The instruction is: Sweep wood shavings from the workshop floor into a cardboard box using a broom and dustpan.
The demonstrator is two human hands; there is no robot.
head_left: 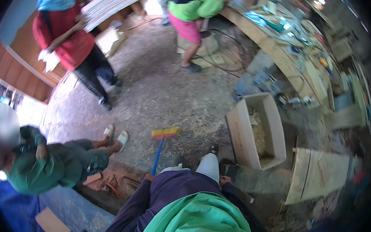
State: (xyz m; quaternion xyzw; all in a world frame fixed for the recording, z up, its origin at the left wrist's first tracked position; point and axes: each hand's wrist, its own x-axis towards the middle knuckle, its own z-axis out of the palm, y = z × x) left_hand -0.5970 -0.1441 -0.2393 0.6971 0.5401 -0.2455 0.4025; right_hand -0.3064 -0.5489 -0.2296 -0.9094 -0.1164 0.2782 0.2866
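Note:
My left hand [149, 177] is closed round the blue handle of a broom [158, 154], low beside my left thigh. The broom's red and yellow head [165, 133] rests on the floor ahead of my feet. Beside my right hip, my right hand [225, 180] hangs with its fingers curled. Whatever it may hold is hidden. Just ahead and to the right of that hand stands a tall open cardboard box [246, 136], with tan shavings or scraps [258, 139] inside.
A person in green [55, 167] stands close on the left; another in red [65, 36] is farther off. Someone in pink shorts [188, 24] bends by a cluttered workbench [265, 37]. Cables [224, 69] cross the floor there. Wooden boards [320, 174] lie right of the box.

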